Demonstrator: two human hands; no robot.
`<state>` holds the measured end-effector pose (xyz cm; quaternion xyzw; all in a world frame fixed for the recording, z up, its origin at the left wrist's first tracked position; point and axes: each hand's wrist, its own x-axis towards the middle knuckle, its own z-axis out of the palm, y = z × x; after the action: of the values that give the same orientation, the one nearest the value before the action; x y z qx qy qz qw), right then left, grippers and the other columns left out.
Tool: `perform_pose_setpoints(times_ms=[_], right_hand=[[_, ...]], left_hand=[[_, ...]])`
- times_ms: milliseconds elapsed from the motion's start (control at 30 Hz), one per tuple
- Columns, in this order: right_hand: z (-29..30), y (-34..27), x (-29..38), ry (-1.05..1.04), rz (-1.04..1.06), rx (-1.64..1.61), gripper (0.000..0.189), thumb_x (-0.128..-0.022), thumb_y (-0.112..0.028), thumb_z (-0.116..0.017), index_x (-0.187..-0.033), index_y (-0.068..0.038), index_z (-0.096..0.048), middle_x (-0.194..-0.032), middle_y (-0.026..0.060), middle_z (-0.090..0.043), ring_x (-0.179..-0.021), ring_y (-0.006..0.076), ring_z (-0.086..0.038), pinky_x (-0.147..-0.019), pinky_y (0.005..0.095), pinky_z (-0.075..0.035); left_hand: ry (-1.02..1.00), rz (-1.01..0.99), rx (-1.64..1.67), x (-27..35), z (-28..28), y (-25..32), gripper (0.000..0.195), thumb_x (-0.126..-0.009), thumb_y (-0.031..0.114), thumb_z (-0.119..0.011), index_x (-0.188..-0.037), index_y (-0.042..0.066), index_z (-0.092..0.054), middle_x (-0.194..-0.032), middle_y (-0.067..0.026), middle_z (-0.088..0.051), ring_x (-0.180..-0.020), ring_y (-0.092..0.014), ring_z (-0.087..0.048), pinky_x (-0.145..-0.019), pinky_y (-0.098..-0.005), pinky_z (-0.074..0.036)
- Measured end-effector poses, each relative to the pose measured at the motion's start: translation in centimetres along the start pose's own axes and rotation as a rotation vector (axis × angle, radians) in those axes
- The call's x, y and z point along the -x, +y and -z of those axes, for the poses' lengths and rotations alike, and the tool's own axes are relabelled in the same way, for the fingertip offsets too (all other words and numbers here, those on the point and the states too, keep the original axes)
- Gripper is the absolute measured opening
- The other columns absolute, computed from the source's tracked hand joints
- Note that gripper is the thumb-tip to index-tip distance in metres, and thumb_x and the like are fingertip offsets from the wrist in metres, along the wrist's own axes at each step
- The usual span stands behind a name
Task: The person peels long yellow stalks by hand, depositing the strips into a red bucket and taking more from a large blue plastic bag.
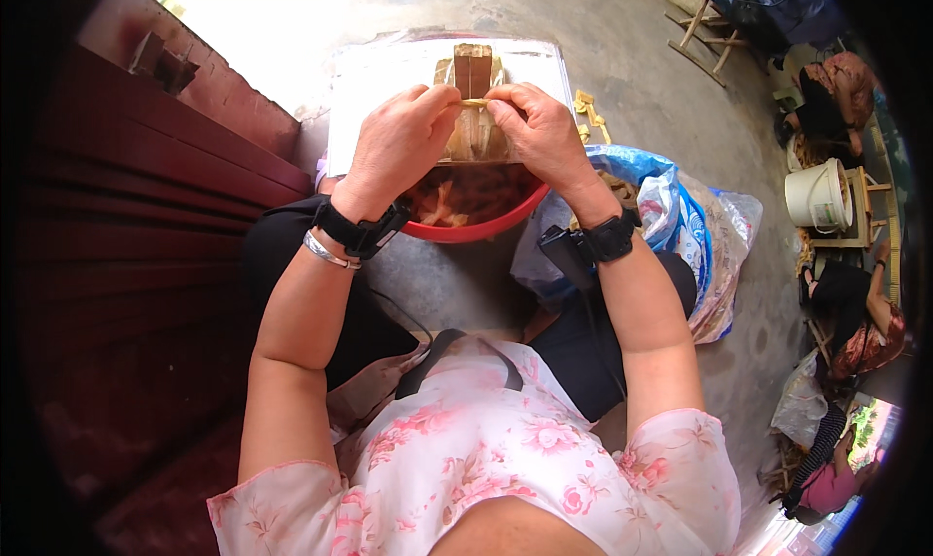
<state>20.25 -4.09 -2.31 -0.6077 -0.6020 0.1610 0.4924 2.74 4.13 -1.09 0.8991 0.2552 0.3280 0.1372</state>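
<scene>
My left hand [408,137] and my right hand [538,129] face each other, thumbs and forefingers pinching the two ends of a short yellowish twisted strand [474,102]. Just beyond and below the strand is a wooden block fixture [473,67] wrapped in clear tape, with a thin line down its face. The fixture stands on a white board [386,89], which lies over a red plastic basin [477,231]. Inside the basin are pale orange strips [442,206] and darker pieces that I cannot make out.
Yellowish knotted strips [594,115] lie on the concrete floor right of the board. A blue and clear plastic bag [700,228] stands by my right knee. Dark red panelling [168,162] rises at left. Along the right edge sit several people, near a white bucket [816,197].
</scene>
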Motion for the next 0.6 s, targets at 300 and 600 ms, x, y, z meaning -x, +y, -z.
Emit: perform_pose_setpoints(times_ms=[300, 600], right_hand=[[-1.4, -0.2, 0.7, 0.17, 0.422, 0.575, 0.014, -0.076, -0.013, -0.062, -0.089, -0.01, -0.066, -0.085, 0.0012, -0.063, -0.081, 0.0211, -0.06, -0.068, 0.0337, -0.049], [-0.4, 1.5, 1.4, 0.165, 0.27, 0.741, 0.011, -0.078, -0.015, -0.059, -0.085, -0.013, -0.068, -0.083, 0.0009, -0.062, -0.081, 0.022, -0.06, -0.066, 0.0341, -0.049]], left_hand=[[-0.187, 0.459, 0.278, 0.0, -0.4, -0.2, 0.021, -0.09, 0.018, -0.056, -0.092, 0.0, -0.066, -0.064, -0.0055, -0.062, -0.057, -0.012, -0.058, -0.054, -0.0281, -0.045], [-0.191, 0.502, -0.051, 0.4, -0.4, -2.6, 0.027, -0.087, 0.024, -0.055, -0.087, -0.001, -0.067, -0.06, -0.0079, -0.062, -0.057, -0.014, -0.059, -0.056, -0.0285, -0.046]])
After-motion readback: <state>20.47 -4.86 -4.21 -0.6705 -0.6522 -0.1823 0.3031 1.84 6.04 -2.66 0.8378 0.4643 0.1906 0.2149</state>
